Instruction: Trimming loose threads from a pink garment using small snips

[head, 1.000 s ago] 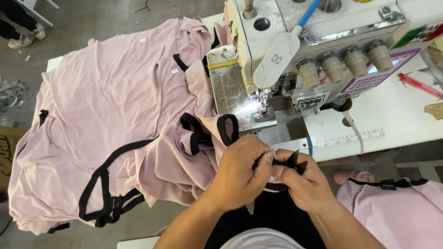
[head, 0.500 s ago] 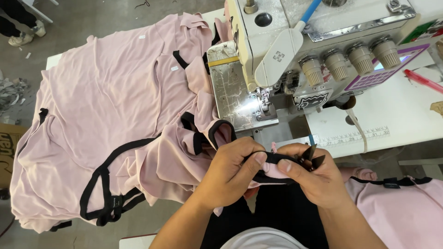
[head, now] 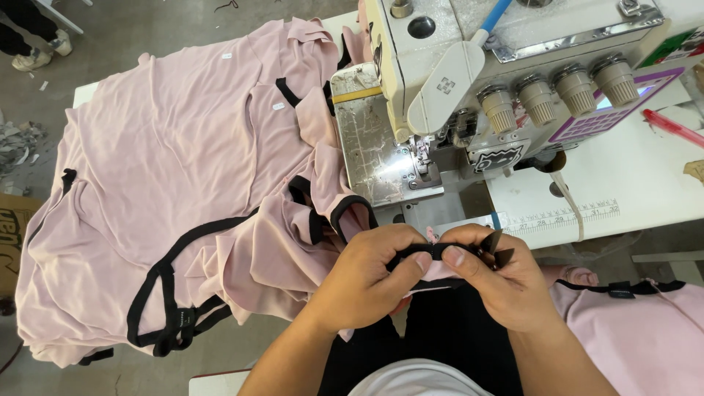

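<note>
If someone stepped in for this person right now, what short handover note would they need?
Left hand: pinching the black trim strip on a pink garment piece.
Right hand: pinching the same strip from the other side, with a small dark tool between its fingers.
Things: the piece is held in front of the sewing machine, not under its needle area. A pile of pink garments with black trim lies on the table to the left; another pink piece lies at lower right.
Done: cannot tell.
Left: the held piece is not yet at the machine.

Both hands, left [head: 367,282] and right [head: 506,282], side by side, fingers pinched.
</note>
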